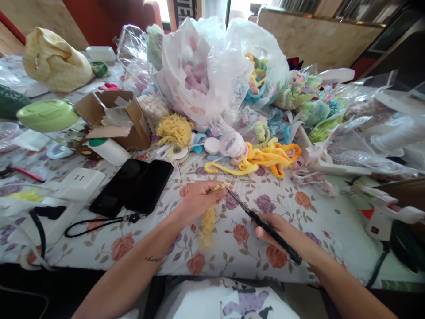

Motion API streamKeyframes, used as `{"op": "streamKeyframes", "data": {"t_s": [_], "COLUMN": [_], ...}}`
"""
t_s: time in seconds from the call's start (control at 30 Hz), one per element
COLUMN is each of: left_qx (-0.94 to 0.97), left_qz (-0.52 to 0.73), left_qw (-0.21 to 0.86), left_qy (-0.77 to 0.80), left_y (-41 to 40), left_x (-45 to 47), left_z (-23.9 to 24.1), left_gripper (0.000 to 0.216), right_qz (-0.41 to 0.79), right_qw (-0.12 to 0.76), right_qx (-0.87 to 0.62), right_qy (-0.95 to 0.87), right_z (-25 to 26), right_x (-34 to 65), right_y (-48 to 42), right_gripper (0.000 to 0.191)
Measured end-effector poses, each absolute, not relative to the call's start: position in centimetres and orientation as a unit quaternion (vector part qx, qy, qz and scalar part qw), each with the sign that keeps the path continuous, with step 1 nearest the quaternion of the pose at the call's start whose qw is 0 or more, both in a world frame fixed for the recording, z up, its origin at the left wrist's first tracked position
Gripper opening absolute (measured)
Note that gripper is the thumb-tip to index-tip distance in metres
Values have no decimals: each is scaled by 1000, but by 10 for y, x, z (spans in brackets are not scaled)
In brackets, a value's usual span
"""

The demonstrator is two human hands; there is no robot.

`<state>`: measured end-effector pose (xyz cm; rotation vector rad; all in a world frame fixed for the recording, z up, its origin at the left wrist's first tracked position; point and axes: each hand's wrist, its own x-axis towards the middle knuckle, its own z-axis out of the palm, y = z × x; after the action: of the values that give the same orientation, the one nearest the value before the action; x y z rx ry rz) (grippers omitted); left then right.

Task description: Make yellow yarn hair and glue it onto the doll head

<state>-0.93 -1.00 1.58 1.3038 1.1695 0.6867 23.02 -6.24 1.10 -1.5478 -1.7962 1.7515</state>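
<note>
My left hand [204, 197] is closed on a fuzzy yellow strip [208, 223], pinching it near the fingertips. One end of the strip hangs down towards the tablecloth and is a little blurred. In my right hand [277, 230] is a black-handled tool with a slim metal tip [257, 217]. The tip points up and left and touches the yellow fluff at my left fingertips. Whether its tip is open or closed is too small to tell. Farther back lies a larger clump of curly yellow material [175, 130].
Two black phones [149, 186] lie left of my hands, beside a white power strip [43, 217]. Behind are orange-yellow fuzzy strips [274, 157], a cardboard box [114, 117] and stuffed plastic bags [222, 75]. A white glue gun [381, 212] stands at the right, near a tray [332, 166].
</note>
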Motion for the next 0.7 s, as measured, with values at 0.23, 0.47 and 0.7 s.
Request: {"op": "streamKeyframes", "data": {"t_s": [0.23,0.47,0.7], "left_qx": [549,555,618], "left_qz": [276,241,204], "left_qw": [640,662,575], "left_qy": [461,443,496], "left_y": [-10,-8,-7], "left_x": [-13,-16,-15], "left_z": [18,15,16], "left_gripper": [35,36,33], "right_qz": [593,585,549], "right_qw": [86,61,7], "right_qx": [-510,-492,-534], "right_qy": [-617,-642,-643], "right_z": [8,16,20], "right_x": [237,243,242], "right_y": [-64,-61,-58], "right_gripper": [48,46,45]}}
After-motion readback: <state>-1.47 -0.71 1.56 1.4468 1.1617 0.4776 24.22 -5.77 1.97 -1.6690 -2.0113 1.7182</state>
